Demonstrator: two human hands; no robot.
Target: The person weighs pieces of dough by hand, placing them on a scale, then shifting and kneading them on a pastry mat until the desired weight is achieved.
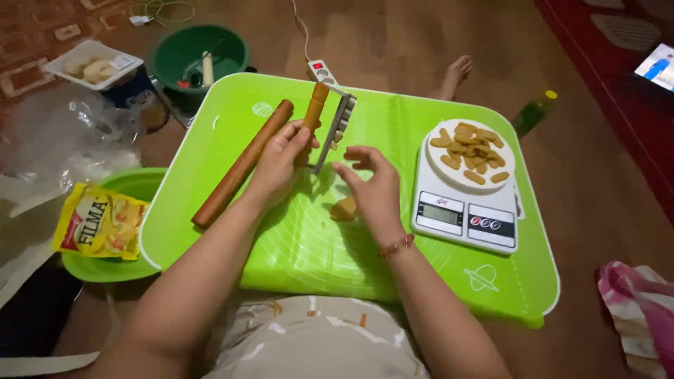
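Gripping the wooden-handled metal cutter (pixel 335 126) in your left hand (pixel 281 160), you held it upright on the green mat (pixel 295 245), beside the rolling pin (pixel 242 163). Your right hand (pixel 372 186) hovered half-curled, holding nothing, over one remaining dough lump (pixel 343 208). Many shaped pieces (pixel 472 150) already filled the scale's plate (pixel 469 181), so most seemed done.

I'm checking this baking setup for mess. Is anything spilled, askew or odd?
Nothing spilled. The rolling pin lies diagonally on the green mat. Dough pieces sit piled on the scale. A power strip lies on the floor beside the mat.
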